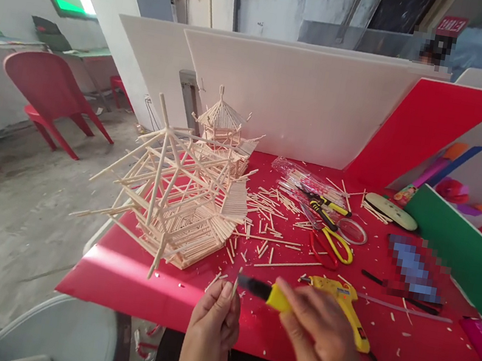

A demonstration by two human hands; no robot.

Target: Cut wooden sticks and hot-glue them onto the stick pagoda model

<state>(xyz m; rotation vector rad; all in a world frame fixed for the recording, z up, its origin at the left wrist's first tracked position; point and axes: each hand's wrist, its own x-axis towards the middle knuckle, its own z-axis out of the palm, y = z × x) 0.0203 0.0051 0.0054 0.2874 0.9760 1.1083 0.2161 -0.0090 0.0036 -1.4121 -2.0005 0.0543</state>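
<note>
My left hand (215,318) is closed at the table's front edge, pinching a short pale wooden stick (236,283) that points up from the fingertips. Just right of it, my right hand (319,335) grips a yellow-handled knife (279,298), whose dark blade end reaches toward the stick. Whether blade and stick touch is hard to tell. Beyond my left hand stands an open pavilion-like frame of wooden sticks (174,194), with a smaller roofed stick tower (222,117) behind it. A yellow glue gun (347,306) lies partly behind my right hand.
The red table (113,282) holds scattered cut sticks (271,207), yellow-handled pliers (338,246), red-handled pliers (321,252), a roll of clear tape (351,231) and a blurred phone (413,268). White boards (283,95) and a green board (464,255) border it. A cable runs at the right.
</note>
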